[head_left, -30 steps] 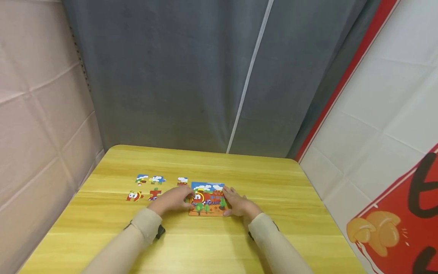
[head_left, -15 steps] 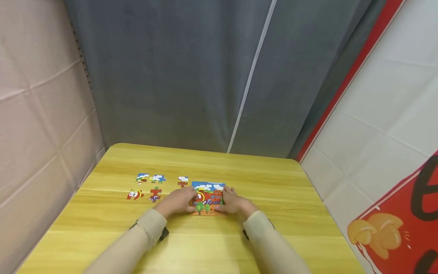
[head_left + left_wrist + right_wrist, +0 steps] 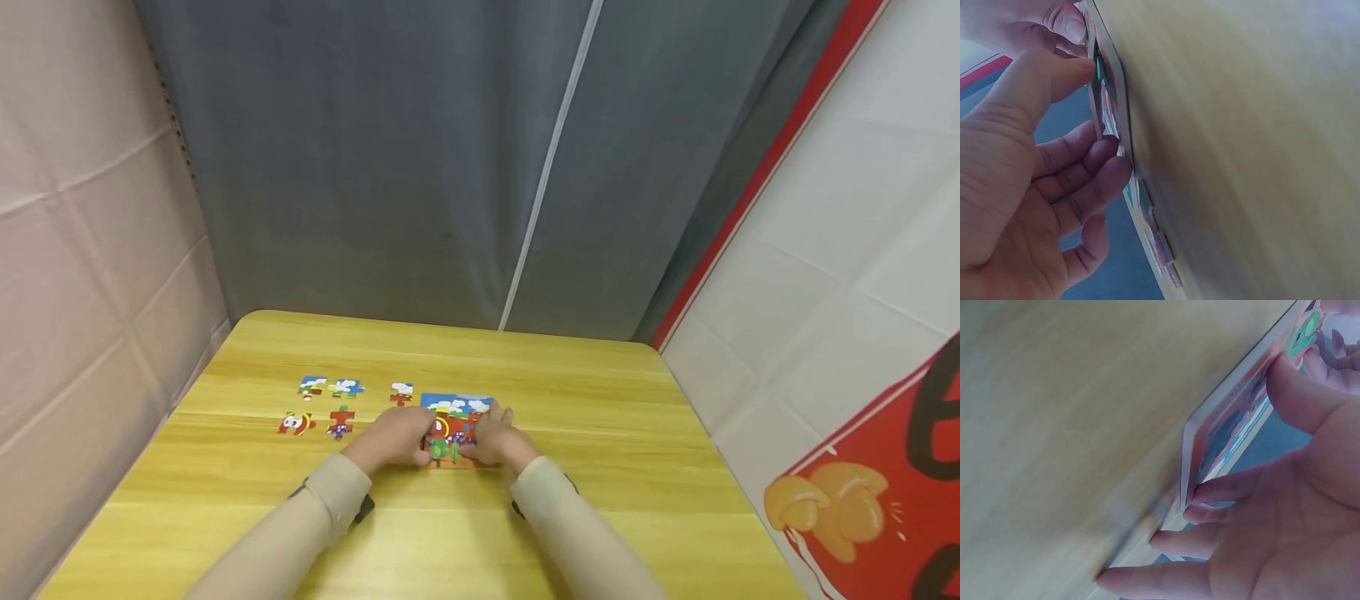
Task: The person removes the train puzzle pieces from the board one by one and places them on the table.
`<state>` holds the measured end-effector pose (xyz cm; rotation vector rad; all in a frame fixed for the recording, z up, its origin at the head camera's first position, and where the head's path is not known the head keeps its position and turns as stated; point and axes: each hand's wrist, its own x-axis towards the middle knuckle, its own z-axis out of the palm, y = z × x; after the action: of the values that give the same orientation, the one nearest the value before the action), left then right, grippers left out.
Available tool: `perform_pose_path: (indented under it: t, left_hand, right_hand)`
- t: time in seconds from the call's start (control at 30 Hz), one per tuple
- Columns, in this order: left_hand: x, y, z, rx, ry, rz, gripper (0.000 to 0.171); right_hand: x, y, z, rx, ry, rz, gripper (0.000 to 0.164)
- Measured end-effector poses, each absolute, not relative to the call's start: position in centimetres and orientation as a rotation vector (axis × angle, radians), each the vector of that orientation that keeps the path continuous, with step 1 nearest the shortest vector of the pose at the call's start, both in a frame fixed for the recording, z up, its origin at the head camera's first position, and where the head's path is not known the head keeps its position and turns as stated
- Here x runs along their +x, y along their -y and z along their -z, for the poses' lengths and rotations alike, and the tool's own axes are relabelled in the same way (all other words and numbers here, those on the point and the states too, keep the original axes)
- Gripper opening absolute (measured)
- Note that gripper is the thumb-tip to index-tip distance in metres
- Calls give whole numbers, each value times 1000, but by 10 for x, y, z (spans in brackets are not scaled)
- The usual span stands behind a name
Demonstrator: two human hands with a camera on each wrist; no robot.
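Note:
A rectangular picture puzzle (image 3: 459,405) with a red train, clouds and trees lies on the table between both hands. My left hand (image 3: 393,436) is at its left edge. In the left wrist view, its thumb and fingers pinch a thin puzzle piece (image 3: 1095,106), tilted up from the board (image 3: 1120,87); most of the piece's face is hidden. My right hand (image 3: 498,437) lies along the right edge. In the right wrist view, its thumb presses on the puzzle's face, while the extended fingers touch the edge and the tabletop.
Several loose puzzle pieces lie left of the puzzle: a cloud piece (image 3: 402,392) close by, a blue-sky piece (image 3: 347,387), a face piece (image 3: 297,423) and a red train piece (image 3: 341,422) farther left. A grey curtain (image 3: 375,167) hangs behind the table (image 3: 600,400).
My right hand has shifted left over the puzzle, its thumb reaching farther onto the picture. The left hand has moved slightly right onto the puzzle's left edge. The loose pieces stay put.

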<state>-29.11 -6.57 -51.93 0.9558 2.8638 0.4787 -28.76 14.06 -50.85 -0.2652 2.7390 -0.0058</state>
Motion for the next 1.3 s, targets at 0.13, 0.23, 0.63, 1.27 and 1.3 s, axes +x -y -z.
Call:
perform_pose_path:
  t: [0.13,0.23,0.63,1.27,1.3]
  left_hand:
    - [-288,64,516,970,-2886,-377,26]
    - [-287,64,517,986,-2911,-291,27]
    - [-297,76,524,1069,-2945,-404,26]
    - [-300,116,517,924,-2866,-620,27]
    - [-300,118,518,920,-2865,-621,28]
  right_hand:
    - [-288,-137,509,-299,-2725,-68,79]
    - [-288,-136,511,-283,-2724,-55,81]
    - [-285,-136,516,-185,-2713,100,87]
    - [-287,-142,519,-167,-2736,299,92]
    - [-288,-143,519,-173,-2739,320,92]
